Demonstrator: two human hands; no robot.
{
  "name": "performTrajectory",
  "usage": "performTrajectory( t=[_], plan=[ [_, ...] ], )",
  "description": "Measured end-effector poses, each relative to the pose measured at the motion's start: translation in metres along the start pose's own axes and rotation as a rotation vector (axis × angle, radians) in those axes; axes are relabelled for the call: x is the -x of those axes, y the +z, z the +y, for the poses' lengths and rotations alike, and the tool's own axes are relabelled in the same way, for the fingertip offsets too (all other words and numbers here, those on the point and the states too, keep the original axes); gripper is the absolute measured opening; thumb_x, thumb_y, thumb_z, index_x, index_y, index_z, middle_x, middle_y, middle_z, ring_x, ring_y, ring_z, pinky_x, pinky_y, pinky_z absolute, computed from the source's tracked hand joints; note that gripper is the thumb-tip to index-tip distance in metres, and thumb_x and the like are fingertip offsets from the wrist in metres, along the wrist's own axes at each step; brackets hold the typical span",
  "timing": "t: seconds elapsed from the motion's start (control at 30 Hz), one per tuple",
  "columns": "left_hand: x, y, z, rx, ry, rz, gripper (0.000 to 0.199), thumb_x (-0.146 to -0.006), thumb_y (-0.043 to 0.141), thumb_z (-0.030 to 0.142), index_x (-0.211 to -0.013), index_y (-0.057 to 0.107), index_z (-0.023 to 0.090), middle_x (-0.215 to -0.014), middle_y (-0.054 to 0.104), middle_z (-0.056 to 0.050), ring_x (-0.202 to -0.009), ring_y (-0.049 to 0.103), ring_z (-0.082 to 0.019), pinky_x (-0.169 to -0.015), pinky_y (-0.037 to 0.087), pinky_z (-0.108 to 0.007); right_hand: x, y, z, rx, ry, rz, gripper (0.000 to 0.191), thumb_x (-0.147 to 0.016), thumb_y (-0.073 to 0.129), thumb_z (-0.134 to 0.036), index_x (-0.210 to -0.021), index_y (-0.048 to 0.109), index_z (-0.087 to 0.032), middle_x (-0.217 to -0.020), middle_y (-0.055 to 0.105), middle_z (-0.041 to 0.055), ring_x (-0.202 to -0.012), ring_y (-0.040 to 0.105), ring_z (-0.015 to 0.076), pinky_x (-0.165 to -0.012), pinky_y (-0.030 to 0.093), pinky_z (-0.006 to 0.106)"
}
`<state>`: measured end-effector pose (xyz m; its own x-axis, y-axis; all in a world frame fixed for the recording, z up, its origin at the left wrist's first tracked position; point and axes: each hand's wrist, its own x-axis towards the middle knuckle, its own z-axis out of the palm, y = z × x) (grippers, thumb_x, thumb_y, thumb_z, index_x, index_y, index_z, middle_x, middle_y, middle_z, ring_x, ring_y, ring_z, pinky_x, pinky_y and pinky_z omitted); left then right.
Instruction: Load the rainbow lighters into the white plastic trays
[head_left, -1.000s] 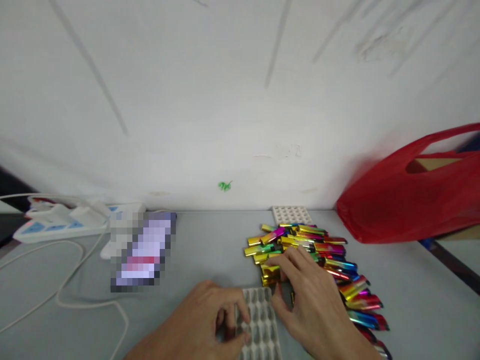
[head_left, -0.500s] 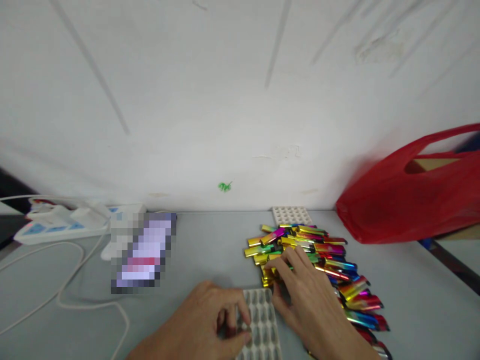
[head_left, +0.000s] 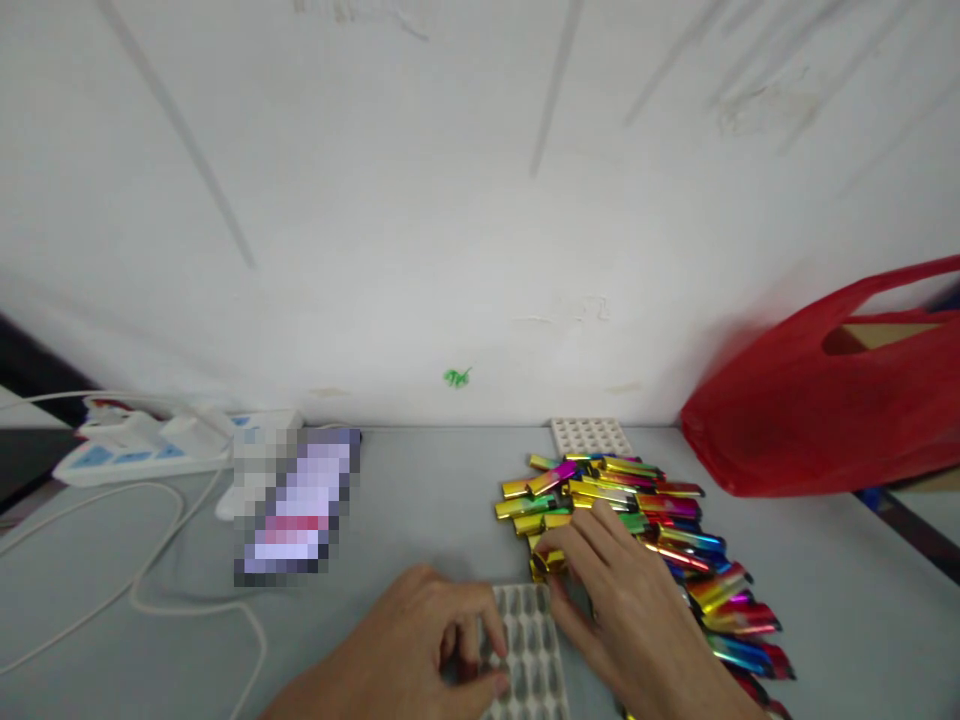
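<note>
A pile of shiny lighter-shaped pieces [head_left: 600,490] in gold, green, purple, red and blue, many with black ends, lies right of centre. My right hand [head_left: 615,590] reaches over its near left side, thumb and fingers closed around a gold lighter-shaped piece [head_left: 551,562]. In front of me is a pale tray [head_left: 532,640] with rows of oval pockets. My left hand [head_left: 420,640] rests over the tray's left part, its index finger and thumb curved with a small gap between their tips. Nothing shows in that gap; its other fingers are curled and partly hidden.
A second pocketed tray [head_left: 590,436] lies by the wall behind the pile. A red bag [head_left: 817,410] stands at the right. On the left are a blurred phone [head_left: 304,505], a white power strip [head_left: 165,450] and loose white cable [head_left: 180,605].
My right fingers have closed at the pile's near left edge, with a gold lighter-shaped piece between them. My left hand keeps its pose over the tray. The whole view has shifted slightly.
</note>
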<state>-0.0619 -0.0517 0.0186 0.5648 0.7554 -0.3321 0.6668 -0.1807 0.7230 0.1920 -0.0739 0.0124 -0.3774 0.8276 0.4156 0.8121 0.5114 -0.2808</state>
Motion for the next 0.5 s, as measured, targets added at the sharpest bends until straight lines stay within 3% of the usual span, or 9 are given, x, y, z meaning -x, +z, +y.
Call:
performTrajectory(
  t=[0.1,0.27,0.37,0.5],
  plan=[
    [0.0,0.0,0.001,-0.009,-0.005,-0.002,0.015,-0.086,0.092,0.018,-0.095,0.083,0.025,-0.07,0.067,0.011,-0.072,0.066,-0.017,-0.095,0.045,-0.033,0.002,-0.007,0.0,-0.167,0.045,0.106,0.029,-0.111,0.06,-0.008,-0.13,0.066,-0.029,-0.106,0.077,0.0041,-0.097,0.077,0.029,-0.088,0.066,0.045],
    [0.002,0.001,0.004,0.051,0.009,0.049,0.02,-0.086,0.089,0.025,-0.105,0.083,0.028,-0.071,0.061,0.008,-0.082,0.066,-0.022,-0.081,0.044,-0.03,0.01,-0.01,-0.005,-0.613,0.327,0.226,0.007,-0.119,0.069,-0.032,-0.125,0.067,-0.03,-0.113,0.082,0.0054,-0.101,0.083,0.0251,-0.081,0.068,0.032],
    [0.001,0.003,0.002,0.25,0.105,0.148,0.023,-0.09,0.087,0.037,-0.109,0.081,0.027,-0.075,0.062,0.008,-0.072,0.06,-0.018,-0.071,0.043,-0.028,0.012,-0.006,-0.014,-0.949,0.525,0.241,0.023,-0.114,0.078,-0.05,-0.112,0.066,-0.029,-0.104,0.083,0.0043,-0.086,0.081,0.0226,-0.071,0.065,0.03],
    [-0.005,0.004,-0.009,0.501,0.217,0.307,0.024,-0.096,0.087,0.048,-0.099,0.086,0.024,-0.077,0.067,0.003,-0.069,0.058,-0.017,-0.065,0.043,-0.027,0.008,-0.001,-0.027,-1.311,0.686,0.089,0.046,-0.103,0.089,-0.066,-0.104,0.061,-0.029,-0.091,0.08,0.0001,-0.063,0.069,0.0165,-0.056,0.055,0.026]
  ],
)
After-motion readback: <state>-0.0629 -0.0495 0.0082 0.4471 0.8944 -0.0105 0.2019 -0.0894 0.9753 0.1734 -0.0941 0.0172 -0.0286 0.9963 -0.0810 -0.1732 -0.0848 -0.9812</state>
